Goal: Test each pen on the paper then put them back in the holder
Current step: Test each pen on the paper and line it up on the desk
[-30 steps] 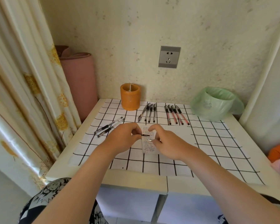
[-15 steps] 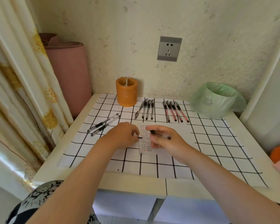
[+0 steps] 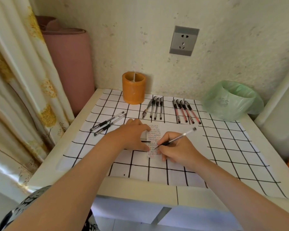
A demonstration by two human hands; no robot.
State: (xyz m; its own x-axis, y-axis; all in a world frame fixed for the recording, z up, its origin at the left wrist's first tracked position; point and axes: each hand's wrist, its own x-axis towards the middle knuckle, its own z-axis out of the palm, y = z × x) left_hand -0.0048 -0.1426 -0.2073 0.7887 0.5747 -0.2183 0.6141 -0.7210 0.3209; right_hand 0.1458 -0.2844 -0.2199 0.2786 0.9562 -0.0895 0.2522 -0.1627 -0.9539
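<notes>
- Pen (image 3: 180,136): tip on paper (image 3: 154,130), barrel running out to 2 o'clock.
- Right hand (image 3: 175,150): fingers pinching pen near tip; the nearer hand.
- Left hand (image 3: 132,135): at paper's 9 o'clock edge; grip I cannot tell.
- Holder (image 3: 133,88): 11 o'clock, well apart.

paper strip (image 3: 153,140) | rows of small red and black marks | too small to read

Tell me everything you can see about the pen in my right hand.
The pen is slim, with a clear plastic-looking barrel, a black rubbery sleeve near the tip and a dark end plug. The right hand pinches it at that sleeve in a writing hold. It slants up to the right, its tip on the marked paper strip.
</notes>
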